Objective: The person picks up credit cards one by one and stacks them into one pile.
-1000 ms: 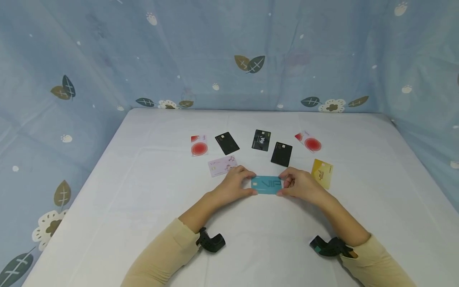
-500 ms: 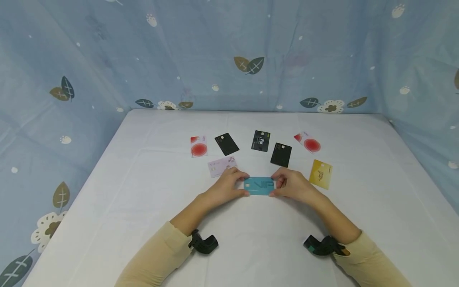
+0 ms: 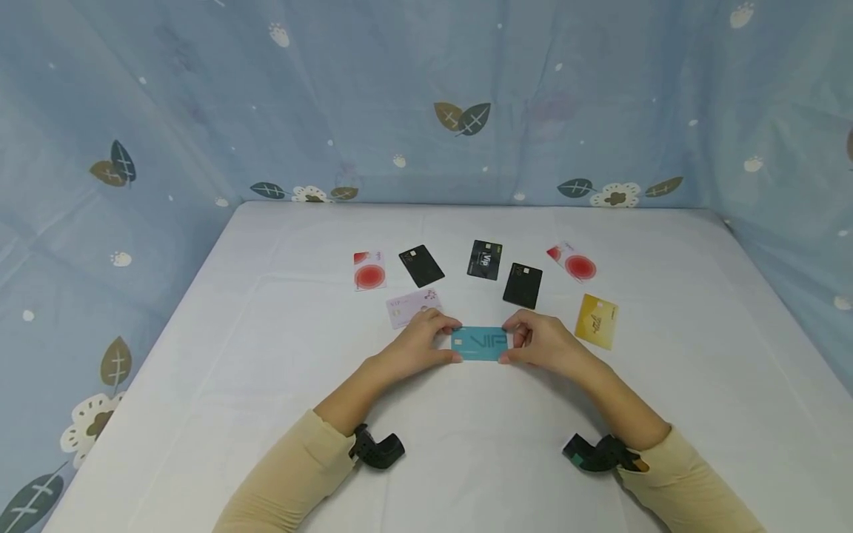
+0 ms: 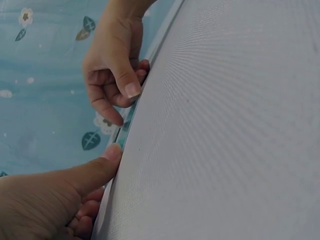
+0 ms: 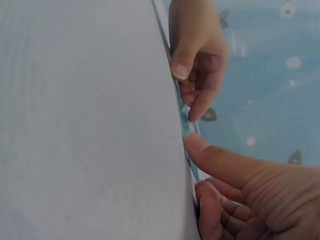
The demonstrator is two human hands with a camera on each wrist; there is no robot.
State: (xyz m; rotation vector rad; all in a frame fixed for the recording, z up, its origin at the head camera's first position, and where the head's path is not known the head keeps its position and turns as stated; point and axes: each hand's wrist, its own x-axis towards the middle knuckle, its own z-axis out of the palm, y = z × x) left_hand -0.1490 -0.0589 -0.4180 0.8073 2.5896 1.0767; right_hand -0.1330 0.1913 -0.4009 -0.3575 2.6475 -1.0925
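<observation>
A teal VIP card [image 3: 479, 343] lies lengthwise on the white table, near its middle. My left hand [image 3: 417, 345] pinches its left end, forefinger at the far corner and thumb at the near one. At the opposite end my right hand [image 3: 546, 346] pinches it the same way. Seen from the right wrist, the card [image 5: 184, 119] is a thin teal strip close to the tabletop, and the left thumb rests at its edge. A lilac VIP card [image 3: 408, 305] lies just beyond the left hand, its lower right corner partly covered by the fingers.
Beyond the hands lie two black cards [image 3: 422, 266], a black Vip card [image 3: 485, 260] and two white cards with red circles [image 3: 369, 271]. A gold card [image 3: 596, 321] lies right of the right hand. Blue patterned cloth [image 3: 400, 96] hangs behind the table.
Both hands have slid the teal card to the left, mostly in the first half second. Their pinch on its ends looks the same, and the other cards have stayed put.
</observation>
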